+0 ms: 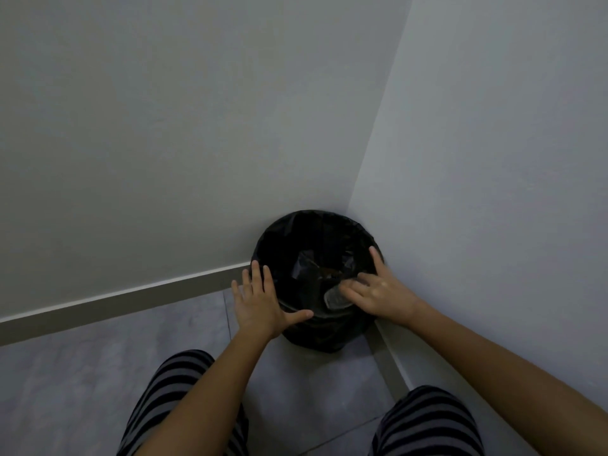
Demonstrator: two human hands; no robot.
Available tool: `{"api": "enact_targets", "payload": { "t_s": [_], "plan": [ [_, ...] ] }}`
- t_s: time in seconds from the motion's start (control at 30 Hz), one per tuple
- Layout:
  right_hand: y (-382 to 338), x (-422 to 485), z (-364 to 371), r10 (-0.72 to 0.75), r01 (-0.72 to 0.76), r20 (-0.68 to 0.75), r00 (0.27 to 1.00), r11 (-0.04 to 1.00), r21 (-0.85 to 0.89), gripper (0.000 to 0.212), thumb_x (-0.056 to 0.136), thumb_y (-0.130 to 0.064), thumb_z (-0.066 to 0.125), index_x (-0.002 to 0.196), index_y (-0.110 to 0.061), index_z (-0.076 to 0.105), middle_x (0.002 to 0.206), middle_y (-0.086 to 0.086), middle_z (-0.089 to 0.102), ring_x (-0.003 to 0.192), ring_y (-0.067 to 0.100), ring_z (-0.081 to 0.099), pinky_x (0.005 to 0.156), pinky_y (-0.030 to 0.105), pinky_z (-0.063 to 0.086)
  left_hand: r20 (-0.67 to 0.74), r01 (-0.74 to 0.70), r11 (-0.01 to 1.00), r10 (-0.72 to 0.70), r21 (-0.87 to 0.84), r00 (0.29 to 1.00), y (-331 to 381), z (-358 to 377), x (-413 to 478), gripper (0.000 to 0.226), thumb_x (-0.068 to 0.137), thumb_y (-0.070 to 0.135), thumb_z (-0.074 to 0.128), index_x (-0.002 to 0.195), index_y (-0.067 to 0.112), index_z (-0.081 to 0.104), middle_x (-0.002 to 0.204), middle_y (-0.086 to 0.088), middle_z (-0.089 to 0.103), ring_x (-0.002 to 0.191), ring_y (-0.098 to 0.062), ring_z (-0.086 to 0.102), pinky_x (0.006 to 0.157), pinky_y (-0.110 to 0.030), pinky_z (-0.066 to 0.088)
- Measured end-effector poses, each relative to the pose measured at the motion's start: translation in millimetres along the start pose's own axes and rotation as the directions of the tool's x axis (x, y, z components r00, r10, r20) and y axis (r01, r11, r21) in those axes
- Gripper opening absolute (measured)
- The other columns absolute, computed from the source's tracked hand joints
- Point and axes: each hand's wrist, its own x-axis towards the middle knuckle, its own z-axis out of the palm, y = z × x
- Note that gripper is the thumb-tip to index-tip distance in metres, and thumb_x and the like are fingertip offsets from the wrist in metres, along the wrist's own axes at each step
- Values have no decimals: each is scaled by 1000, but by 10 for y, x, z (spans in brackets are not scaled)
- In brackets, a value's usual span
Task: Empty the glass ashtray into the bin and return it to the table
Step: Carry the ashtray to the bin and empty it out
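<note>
- The bin [316,281] stands in the corner where two walls meet, at about 1 o'clock from the person's knees, lined with a black bag [296,238] folded over its rim.
- The right hand [378,291] hangs over the bin's mouth on its 4 o'clock side and holds the glass ashtray [335,297]. The grip is pinched on the ashtray's rim with some fingers, while the index finger points free toward 12 o'clock along the bin's right edge.
- The ashtray is tipped on edge inside the rim line, its visible glass just left of the right knuckles, at their 9 o'clock. Its long axis seems to run from about 10 to 4 o'clock, though blur and dim light make that uncertain.
- Brownish bits [329,269] show in the bag just beyond the ashtray at its 12 o'clock, so the tipping looks under way or nearly done. Whether the ashtray is fully empty cannot be told.
- The left hand [263,301] lies flat on the bin's rim at 8 o'clock, its grip spread, thumb pointing along the near edge toward the ashtray; it holds nothing and appears to steady the bin.
- The relation that matters: the ashtray is already in the right hand, with the left well apart across the mouth, so the right carries it.
- No table is in view; it must lie somewhere behind or beside this corner.
- Striped trousers [177,383] cover the bent knees at 6 o'clock, above a grey tiled floor [98,357].
</note>
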Motion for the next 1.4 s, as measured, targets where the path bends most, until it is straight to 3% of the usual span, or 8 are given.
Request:
{"api": "enact_targets", "payload": {
  "t_s": [0.43,0.57,0.7,0.83,0.93,1.1,1.2,1.4],
  "plan": [
    [-78,45,29,236,-236,37,971,972,-19,30,72,3,75,99,-9,70,89,4,74,55,22,64,82,76,44,11,23,998,-24,58,1000,10,-77,-31,132,59,95,30,148,7,-14,158,-15,-18,146,-30,-13,117,-55,-4],
    [-105,60,-14,48,-49,76,996,999,10,24,80,2,66,99,-12,68,85,2,72,52,22,61,83,76,43,7,22,998,-22,67,1000,17,-85,-46,133,59,95,29,148,7,-14,158,-15,-18,146,-30,-14,117,-55,-5],
    [-49,52,12,278,-278,46,959,960,-21,32,70,1,77,98,-10,70,82,3,73,50,22,61,83,80,39,3,29,999,-29,42,1000,40,-72,-39,133,59,95,30,148,7,-14,158,-15,-19,145,-30,-14,117,-55,-5],
    [-74,51,-36,92,-93,96,991,996,4,29,75,0,72,102,-13,68,88,1,72,56,23,64,82,78,42,0,27,999,-27,37,1000,58,-89,-17,133,58,96,30,148,7,-13,158,-15,-19,146,-30,-14,117,-56,-5],
    [-185,98,-26,350,-351,91,932,937,-5,31,70,-4,79,99,-13,70,87,1,74,56,23,64,84,79,39,-6,38,999,-38,36,999,18,-88,-33,133,59,95,31,148,7,-12,158,-15,-18,146,-30,-12,117,-56,-4],
    [-221,119,-107,151,-162,152,977,985,62,34,70,-4,79,101,-14,71,89,1,74,54,22,64,81,75,45,-14,33,999,-33,28,999,35,-64,-44,133,59,95,32,149,7,-11,158,-16,-17,146,-30,-10,117,-56,-4],
    [-170,292,-193,506,-571,329,797,808,143,36,75,-11,76,110,-15,67,94,4,74,67,25,69,93,73,40,-6,31,999,-31,19,999,32,-65,-26,133,59,95,32,149,7,-11,158,-16,-17,146,-31,-11,117,-56,-4],
    [83,533,-241,735,-939,660,153,-99,329,25,88,-11,56,112,-18,60,104,13,71,97,35,64,88,42,49,43,-11,1000,11,0,999,20,-97,27,132,61,93,38,147,10,-19,156,-20,-23,144,-34,-20,115,-57,-8]
  ]
}}
